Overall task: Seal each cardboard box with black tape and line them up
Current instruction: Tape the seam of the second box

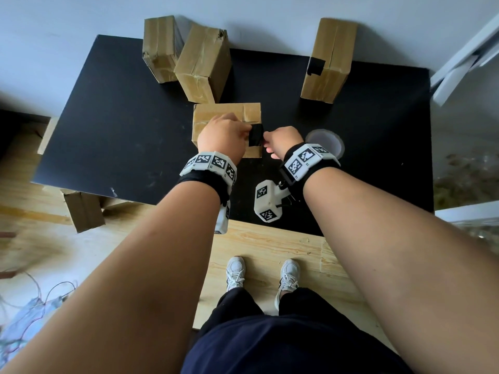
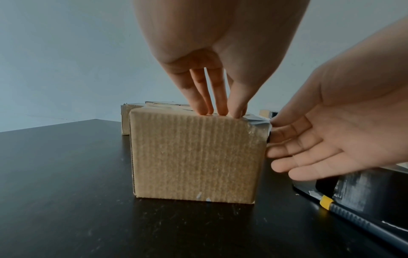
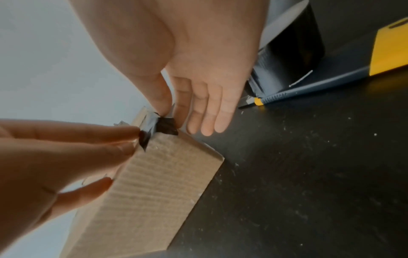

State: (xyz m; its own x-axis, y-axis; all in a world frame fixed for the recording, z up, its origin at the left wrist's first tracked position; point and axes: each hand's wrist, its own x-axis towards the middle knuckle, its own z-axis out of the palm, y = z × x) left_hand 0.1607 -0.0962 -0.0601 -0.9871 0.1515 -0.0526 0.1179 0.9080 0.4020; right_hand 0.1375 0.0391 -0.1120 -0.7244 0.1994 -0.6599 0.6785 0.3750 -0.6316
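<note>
Looking like a makeshift home workroom: black table point(image 1: 113, 125), wood floor point(image 1: 270, 249), loose wires point(image 1: 40, 298), bare wall point(image 1: 81, 22).

box under the hands point(image 2: 194, 157): brown corrugated cardboard, matt, ribbed, with old clear tape showing glossy on its top
tape strip point(image 1: 256, 134): black, glossy, creased over the box edge
other boxes point(image 1: 202, 64): the same matt brown cardboard, creased, wrapped in shiny clear tape
table point(image 1: 121, 117): black, smooth, low sheen, flecked with pale scuffs
tape roll point(image 3: 289, 57): black, shiny film, wrinkled
knife point(image 3: 313, 83): yellow and dark plastic handle
floor point(image 1: 270, 244): pale wood grain, matt
wristbands point(image 1: 210, 163): white plastic plates on black cloth
</note>
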